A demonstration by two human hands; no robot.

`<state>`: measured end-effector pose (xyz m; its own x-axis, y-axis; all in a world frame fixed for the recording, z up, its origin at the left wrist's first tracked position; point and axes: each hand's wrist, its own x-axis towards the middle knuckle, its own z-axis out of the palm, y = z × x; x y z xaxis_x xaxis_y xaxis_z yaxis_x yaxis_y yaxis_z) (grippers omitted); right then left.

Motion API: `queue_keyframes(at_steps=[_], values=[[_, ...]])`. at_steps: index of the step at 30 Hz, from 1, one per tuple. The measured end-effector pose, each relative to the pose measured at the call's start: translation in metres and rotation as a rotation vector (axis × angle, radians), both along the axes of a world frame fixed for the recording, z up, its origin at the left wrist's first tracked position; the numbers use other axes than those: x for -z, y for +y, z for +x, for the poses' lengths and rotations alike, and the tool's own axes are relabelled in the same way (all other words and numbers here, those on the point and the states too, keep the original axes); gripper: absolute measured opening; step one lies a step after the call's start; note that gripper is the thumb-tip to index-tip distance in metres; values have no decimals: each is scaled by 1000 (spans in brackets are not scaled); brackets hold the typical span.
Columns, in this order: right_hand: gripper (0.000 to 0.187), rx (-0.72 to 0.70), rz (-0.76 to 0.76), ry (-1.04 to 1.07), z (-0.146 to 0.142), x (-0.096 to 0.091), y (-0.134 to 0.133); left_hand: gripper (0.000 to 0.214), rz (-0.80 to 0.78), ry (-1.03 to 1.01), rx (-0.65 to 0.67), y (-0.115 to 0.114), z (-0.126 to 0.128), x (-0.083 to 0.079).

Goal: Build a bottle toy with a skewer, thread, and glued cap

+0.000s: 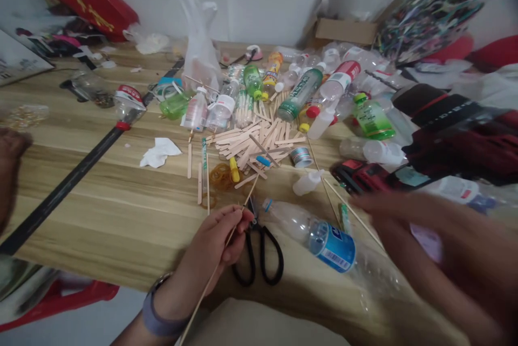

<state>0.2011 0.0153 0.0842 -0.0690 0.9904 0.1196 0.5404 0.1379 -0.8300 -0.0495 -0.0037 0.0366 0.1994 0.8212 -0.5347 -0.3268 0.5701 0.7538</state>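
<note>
My left hand [220,235] is closed around a long thin bamboo skewer [210,281], which slants from the lower edge up towards the wooden sticks. Just right of that hand, black-handled scissors [263,251] lie on the table, their blades partly hidden behind my fingers. My right hand [437,254] is at the right, smeared by motion; whether its fingers hold anything cannot be made out. Between my hands a clear plastic bottle [295,219] with a blue label lies on its side. More thin skewers [352,205] lie beyond it, close to my right fingertips.
Flat craft sticks [251,143] are heaped mid-table, with rubber bands [220,176] in front. Many plastic bottles [301,95] crowd behind. A red-and-black power drill [445,124] stands at right. A long dark tube [73,189] crosses the left, near another person's hand [12,157].
</note>
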Motion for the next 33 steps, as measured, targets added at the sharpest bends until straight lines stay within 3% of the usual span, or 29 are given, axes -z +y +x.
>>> queue_keyframes(at_steps=[2,4,7,12,18,22,25,28,30,33], values=[[21,26,50,-196,19,6,14,26,24,3,-6,3,1,-2],[31,-32,-13,-318,32,22,30,25,43,6,7,7,1,-4],[45,-112,-32,-316,37,50,52,25,60,9,48,12,3,-6],[28,-232,19,-251,24,69,64,31,95,56,120,19,4,-3],[29,-119,81,-279,20,46,48,33,135,30,187,25,7,3],[26,-51,197,-377,14,18,15,34,116,-8,205,27,11,5],[21,14,257,-345,-1,6,-17,34,96,-22,203,28,13,7],[25,5,10,-94,-26,8,-46,32,94,-27,209,27,14,9],[32,193,-224,250,-44,13,-61,31,100,-26,224,26,13,9],[42,253,-503,654,-61,21,-70,31,105,-26,243,24,13,10]])
